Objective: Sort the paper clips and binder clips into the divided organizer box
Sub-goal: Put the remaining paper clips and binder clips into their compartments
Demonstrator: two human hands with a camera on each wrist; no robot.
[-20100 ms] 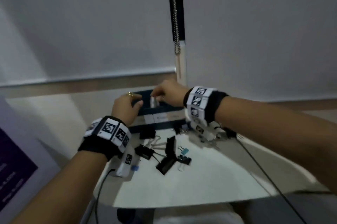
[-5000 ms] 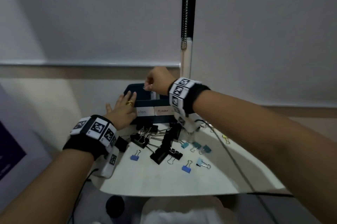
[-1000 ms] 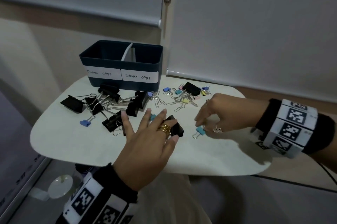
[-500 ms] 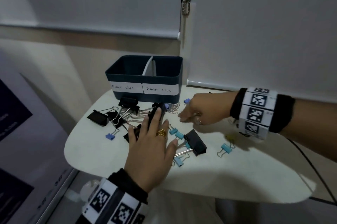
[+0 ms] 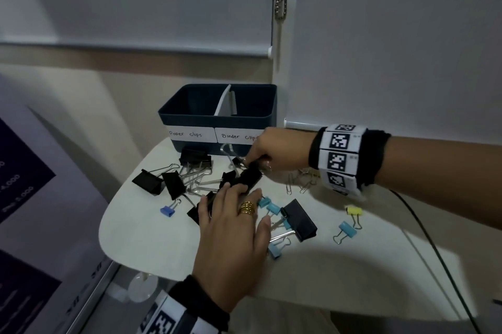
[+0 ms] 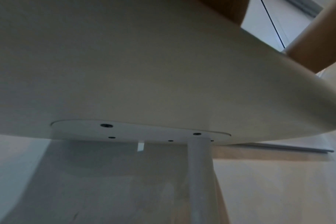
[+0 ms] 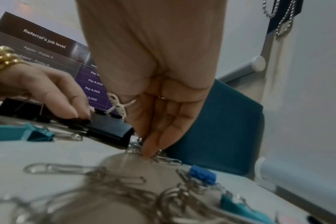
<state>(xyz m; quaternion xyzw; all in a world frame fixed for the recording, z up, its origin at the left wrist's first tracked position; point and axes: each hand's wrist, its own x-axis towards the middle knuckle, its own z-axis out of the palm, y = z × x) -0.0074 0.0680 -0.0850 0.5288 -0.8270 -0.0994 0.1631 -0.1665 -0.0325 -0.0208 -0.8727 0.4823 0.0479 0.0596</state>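
The dark blue organizer box stands at the table's back, its halves labelled "Paper clips" and "Binder clips". My right hand reaches in just in front of it. In the right wrist view its bunched fingertips pinch down on silver paper clips lying on the table. My left hand lies spread over black binder clips, its fingertips touching one black binder clip right beside the right hand. The left wrist view shows only the table's underside.
More black binder clips lie at the left, a large one at the centre. Small light blue, yellow and blue clips and loose paper clips are scattered around. A cable crosses the right side. A sign board stands left.
My right hand has moved left, closer to the front of the box, and lowered its fingertips onto the paper clips. The left hand has stayed over the black clips.
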